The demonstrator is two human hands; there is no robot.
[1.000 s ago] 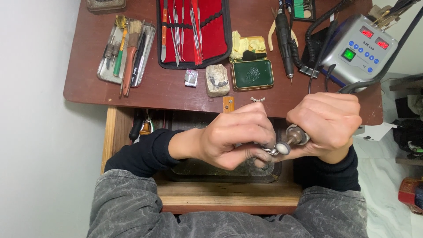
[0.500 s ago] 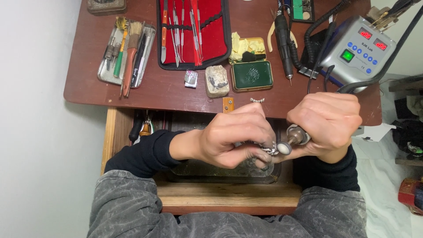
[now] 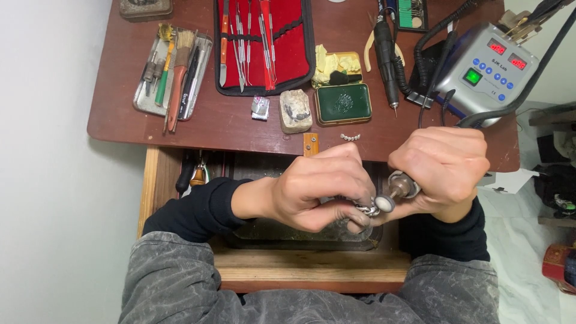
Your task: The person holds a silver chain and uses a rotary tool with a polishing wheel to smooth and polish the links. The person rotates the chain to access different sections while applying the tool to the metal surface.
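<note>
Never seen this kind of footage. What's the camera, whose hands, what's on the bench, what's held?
There is one view, from a camera worn on the person's head, looking down at their own two bare hands; no robot is involved. The left hand pinches a small silvery metal piece. The right hand grips a rotary handpiece whose pale round wheel meets that piece. Behind them is a brown wooden bench. On it lie a red roll-up case of slim metal tools, a metal tray of brushes and files, a green tin, a rough pale block, a second handpiece and a grey control box with lit displays.
</note>
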